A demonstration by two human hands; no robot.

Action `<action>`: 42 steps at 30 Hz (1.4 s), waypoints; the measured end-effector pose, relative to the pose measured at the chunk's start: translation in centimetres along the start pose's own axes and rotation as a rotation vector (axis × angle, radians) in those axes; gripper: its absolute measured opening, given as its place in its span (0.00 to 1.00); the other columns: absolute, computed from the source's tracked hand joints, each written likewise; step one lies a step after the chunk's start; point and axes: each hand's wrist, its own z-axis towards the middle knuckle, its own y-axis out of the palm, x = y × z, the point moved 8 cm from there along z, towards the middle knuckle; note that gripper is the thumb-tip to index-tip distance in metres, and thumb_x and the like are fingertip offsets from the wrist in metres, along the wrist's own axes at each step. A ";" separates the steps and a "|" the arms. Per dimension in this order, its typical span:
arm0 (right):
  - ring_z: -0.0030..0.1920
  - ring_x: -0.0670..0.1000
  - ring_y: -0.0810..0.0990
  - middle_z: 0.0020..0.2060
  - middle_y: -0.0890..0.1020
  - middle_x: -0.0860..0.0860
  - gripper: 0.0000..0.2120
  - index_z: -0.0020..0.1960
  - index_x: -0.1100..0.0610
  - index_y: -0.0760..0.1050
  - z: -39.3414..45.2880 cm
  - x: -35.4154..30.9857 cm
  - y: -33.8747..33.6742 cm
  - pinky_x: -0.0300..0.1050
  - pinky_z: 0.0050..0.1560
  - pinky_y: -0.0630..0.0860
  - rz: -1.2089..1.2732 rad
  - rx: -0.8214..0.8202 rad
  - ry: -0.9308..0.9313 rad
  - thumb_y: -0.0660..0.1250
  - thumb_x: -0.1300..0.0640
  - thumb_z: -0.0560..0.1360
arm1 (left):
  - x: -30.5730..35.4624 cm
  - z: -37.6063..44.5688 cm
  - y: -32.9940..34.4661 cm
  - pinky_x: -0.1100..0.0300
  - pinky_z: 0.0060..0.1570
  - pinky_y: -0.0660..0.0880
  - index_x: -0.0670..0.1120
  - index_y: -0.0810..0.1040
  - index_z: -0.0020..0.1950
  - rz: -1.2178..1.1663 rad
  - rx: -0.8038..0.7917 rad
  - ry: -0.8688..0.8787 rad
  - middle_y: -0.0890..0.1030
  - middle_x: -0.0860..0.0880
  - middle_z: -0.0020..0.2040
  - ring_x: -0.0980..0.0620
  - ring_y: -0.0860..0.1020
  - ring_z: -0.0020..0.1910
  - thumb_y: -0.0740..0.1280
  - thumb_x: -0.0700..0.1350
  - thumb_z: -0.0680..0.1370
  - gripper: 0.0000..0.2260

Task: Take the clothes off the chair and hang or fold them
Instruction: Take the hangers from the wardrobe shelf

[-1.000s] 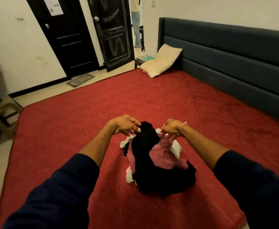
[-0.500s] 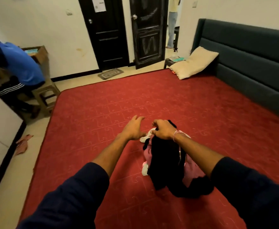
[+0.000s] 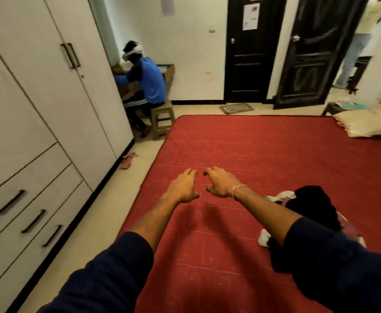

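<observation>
1. Clothes (image 3: 306, 206) lie in one unfolded heap, black over pink and white, on the red bed (image 3: 241, 154) at the near right.
2. Left hand (image 3: 183, 187) and right hand (image 3: 218, 182) hover close together over bare bed, left of the heap, fingers loosely curled, holding nothing.
3. Judging by this, the clothes are off the chair; folding or hanging is all left to do.
</observation>
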 end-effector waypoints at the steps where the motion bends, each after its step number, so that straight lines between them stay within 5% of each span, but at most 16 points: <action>1: 0.69 0.59 0.72 0.69 0.72 0.56 0.28 0.73 0.56 0.66 0.2 -2.5 0.4 0.57 0.66 0.73 -0.007 -0.005 -0.031 0.69 0.48 0.77 | -2.2 -1.7 -0.5 0.45 0.71 0.66 0.46 0.57 0.80 0.000 0.012 -0.033 0.57 0.44 0.80 0.42 0.62 0.77 0.75 0.53 0.73 0.41; 22: 0.69 0.58 0.72 0.72 0.70 0.56 0.31 0.76 0.56 0.63 -4.0 -55.4 11.3 0.54 0.65 0.73 -0.042 -0.073 -0.638 0.69 0.49 0.78 | -38.0 -43.2 -10.4 0.47 0.69 0.69 0.46 0.60 0.79 0.005 0.272 -0.650 0.65 0.45 0.77 0.44 0.66 0.74 0.72 0.56 0.75 0.38; 42: 0.70 0.58 0.71 0.72 0.70 0.58 0.31 0.76 0.56 0.64 -13.8 -88.2 22.3 0.55 0.67 0.73 -0.119 -0.267 -1.105 0.70 0.48 0.77 | -54.5 -73.6 -10.3 0.48 0.71 0.67 0.46 0.57 0.80 -0.113 0.363 -1.193 0.62 0.45 0.79 0.43 0.64 0.75 0.72 0.55 0.77 0.38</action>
